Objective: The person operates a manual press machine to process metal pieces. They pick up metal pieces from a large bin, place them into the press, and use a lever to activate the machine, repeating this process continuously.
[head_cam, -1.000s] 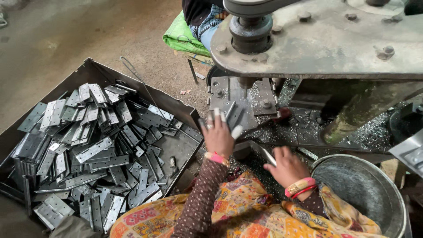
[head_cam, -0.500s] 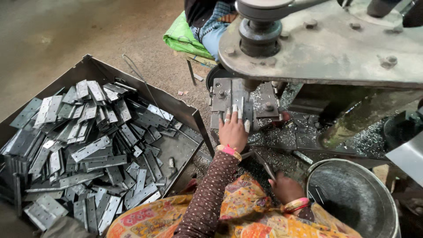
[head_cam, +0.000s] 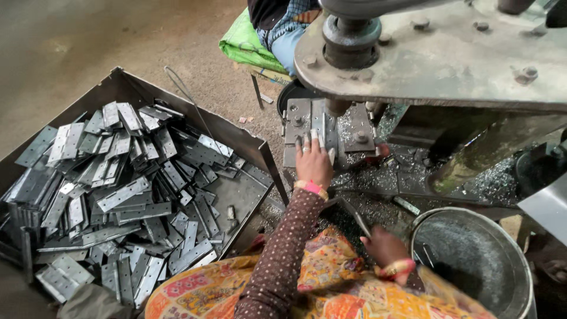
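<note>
My left hand reaches forward onto the press die under the ram. Its fingertips hold a narrow grey metal plate flat against the die. My right hand rests low beside my lap, closed around a thin dark metal rod that points up and left. Both wrists wear pink and red bangles. A patterned orange cloth covers my lap below the hands.
A large sheet-metal tray on the left is heaped with several grey hinge plates. A steel bucket stands at the lower right. Metal chips litter the press bed. Another person sits on a green sack beyond the press.
My left hand has moved forward from above the tray's corner onto the die with the plate. My right hand has dropped back and down toward my lap.
</note>
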